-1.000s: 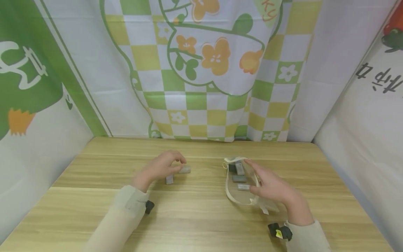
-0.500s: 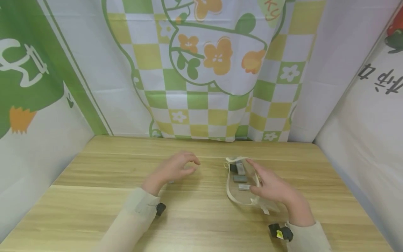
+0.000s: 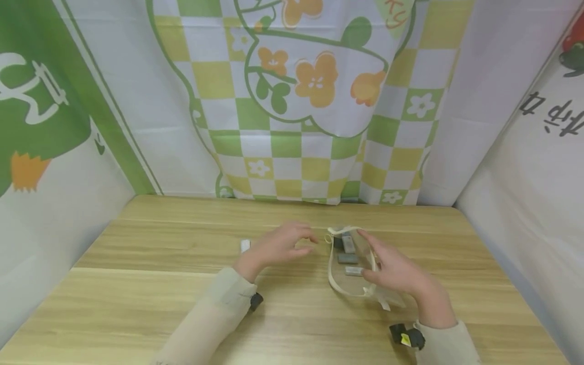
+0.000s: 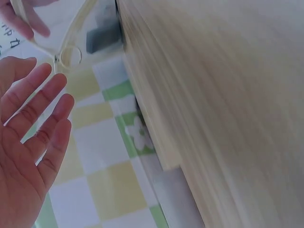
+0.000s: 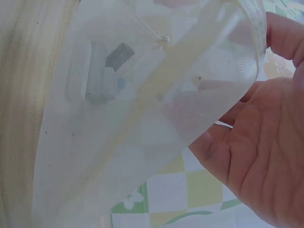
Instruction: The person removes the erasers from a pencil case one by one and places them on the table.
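My left hand (image 3: 280, 247) is over the table, left of the pouch, its fingers loosely bent. The left wrist view shows its palm and spread fingers with nothing held. My right hand (image 3: 394, 268) grips the right rim of a translucent zip pouch (image 3: 344, 285) with cream trim, thumb and index finger apart along the gaping mouth. In the right wrist view, the pouch wall (image 5: 118, 152) hides part of the fingers. Several small grey rectangular blocks (image 3: 348, 259) lie inside the pouch. A pale block (image 3: 245, 245) sits on the table behind my left wrist; the forearm hides the tabletop nearby.
The wooden table (image 3: 137, 294) reaches back to a hanging checked cloth (image 3: 301, 167). White printed cloths (image 3: 515, 192) hang at both sides. A small ring pull (image 3: 328, 238) hangs at the pouch's left rim.
My left hand has moved right, away from the two blocks beside it and towards the pouch. One block there is now out of sight. My right hand and the pouch stay almost still.
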Demonstrator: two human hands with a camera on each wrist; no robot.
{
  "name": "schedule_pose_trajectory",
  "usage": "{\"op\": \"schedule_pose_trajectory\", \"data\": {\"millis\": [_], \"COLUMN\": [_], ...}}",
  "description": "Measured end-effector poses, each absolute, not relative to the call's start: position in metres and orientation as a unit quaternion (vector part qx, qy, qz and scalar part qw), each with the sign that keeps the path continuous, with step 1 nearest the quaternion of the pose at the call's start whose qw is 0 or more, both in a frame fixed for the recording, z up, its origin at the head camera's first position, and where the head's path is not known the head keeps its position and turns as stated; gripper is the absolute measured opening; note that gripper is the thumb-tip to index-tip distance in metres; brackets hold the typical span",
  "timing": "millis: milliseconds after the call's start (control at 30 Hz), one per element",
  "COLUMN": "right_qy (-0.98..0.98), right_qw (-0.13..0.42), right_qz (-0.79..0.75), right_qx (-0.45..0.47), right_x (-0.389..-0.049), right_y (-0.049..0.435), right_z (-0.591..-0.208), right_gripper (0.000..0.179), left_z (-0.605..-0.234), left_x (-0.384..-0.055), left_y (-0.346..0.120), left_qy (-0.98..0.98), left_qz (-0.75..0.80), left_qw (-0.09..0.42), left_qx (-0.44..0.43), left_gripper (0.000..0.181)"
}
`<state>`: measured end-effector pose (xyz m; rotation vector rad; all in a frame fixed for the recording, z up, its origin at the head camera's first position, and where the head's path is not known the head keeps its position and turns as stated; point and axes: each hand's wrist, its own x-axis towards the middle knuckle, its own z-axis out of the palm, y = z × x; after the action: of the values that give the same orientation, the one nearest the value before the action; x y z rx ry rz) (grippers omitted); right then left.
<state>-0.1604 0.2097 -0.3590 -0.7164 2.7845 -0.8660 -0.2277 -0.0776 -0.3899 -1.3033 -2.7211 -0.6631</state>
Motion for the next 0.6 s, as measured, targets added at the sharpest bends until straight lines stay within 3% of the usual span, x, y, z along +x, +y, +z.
{"op": "schedule_pose_trajectory", "data": {"millis": [600], "right_qy": [0.924], "right_qw": [0.062], "right_qz": [-0.284], "right_qx": [-0.249], "right_x": [-0.162], "right_y": [0.212], "right_z": [-0.358], "right_gripper": [0.084], "left_z": [-0.392], "left_x": [-0.225], "left_y": [-0.038], "left_qy": [-0.858], "left_qz": [-0.258], "left_qw": [0.019], "left_qx": [-0.445], "left_gripper": [0.021]}}
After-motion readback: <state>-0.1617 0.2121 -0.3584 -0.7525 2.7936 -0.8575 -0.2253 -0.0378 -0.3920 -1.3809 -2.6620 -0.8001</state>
